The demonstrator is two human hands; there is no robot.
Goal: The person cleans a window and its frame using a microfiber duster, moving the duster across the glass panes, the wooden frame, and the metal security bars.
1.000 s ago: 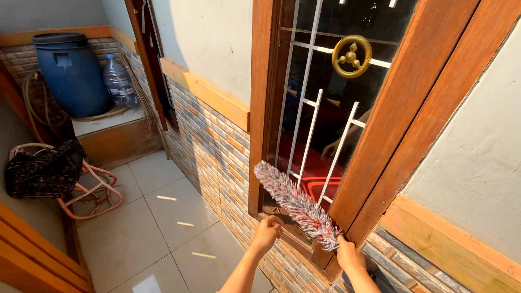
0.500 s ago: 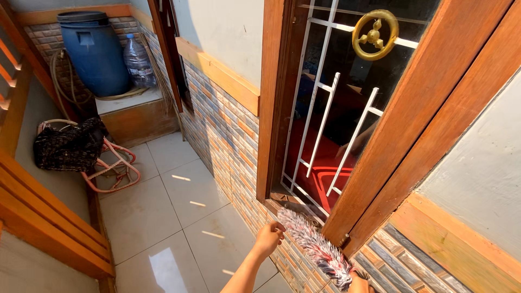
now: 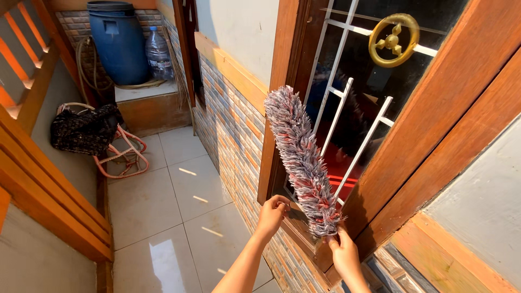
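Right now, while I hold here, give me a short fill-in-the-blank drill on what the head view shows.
1. The right hand grips the lower end of a fluffy grey and red ____, which stands against the window.
2. The left hand rests on the wooden window ____.
3. A round ____-coloured ornament hangs on the white window bars.
4. In the far corner, a clear water bottle stands beside a big ____ barrel.

Missing words: duster; frame; gold; blue
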